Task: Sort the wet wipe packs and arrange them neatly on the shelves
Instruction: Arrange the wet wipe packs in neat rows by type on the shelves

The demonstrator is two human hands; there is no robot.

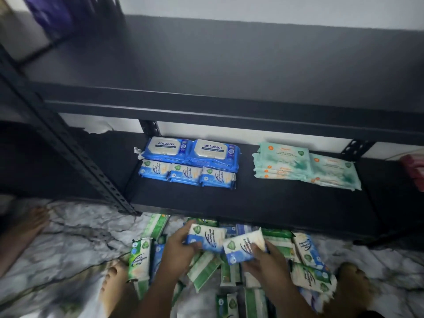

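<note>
Lower shelf (252,198) front free; blue packs (190,164), teal stacks (305,166) behind; upper shelf (229,106) probably limits headroom.

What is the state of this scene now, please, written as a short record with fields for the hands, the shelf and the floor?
left hand: grips a blue-and-white pack
right hand: grips a second blue-and-white pack
lower shelf, left group: two antabax packs at the back, three small blue packs in a row in front
lower shelf, right group: mint green packs in two stacks
floor: unsorted pile of green and blue packs under the hands
</note>
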